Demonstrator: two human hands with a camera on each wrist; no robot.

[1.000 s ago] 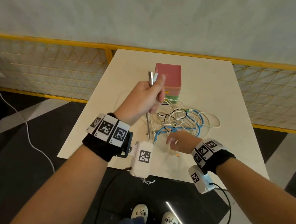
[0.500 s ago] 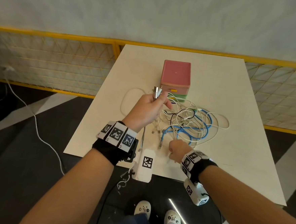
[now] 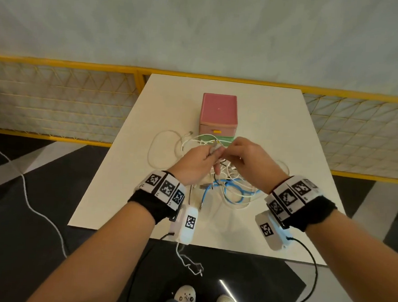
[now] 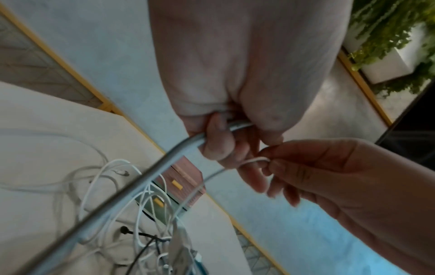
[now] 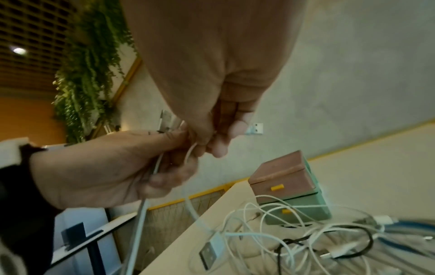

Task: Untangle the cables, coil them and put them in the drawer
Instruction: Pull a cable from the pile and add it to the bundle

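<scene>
A tangle of white, black and blue cables [image 3: 234,188] lies on the white table [image 3: 277,123], in front of a small drawer box [image 3: 219,112]. The box has a pink upper drawer and a green lower one, both closed, with yellow handles. My left hand [image 3: 210,153] is raised above the tangle and grips a grey cable [image 4: 164,167], whose metal plug [image 5: 166,119] sticks out above the fist. My right hand [image 3: 228,150] meets it and pinches a thin white cable [image 4: 252,161] between thumb and fingers. That cable drops into the pile.
A loose white loop [image 3: 153,147] spreads left of the tangle. A thin white cord [image 3: 185,260] hangs off the table's near edge. A yellow mesh fence [image 3: 55,107] runs behind the table, and another white cord [image 3: 25,193] crosses the dark floor at left.
My left hand came down from its raised position with the grey cable. My right hand left the table's front, rose to meet it and took hold of a white cable.
</scene>
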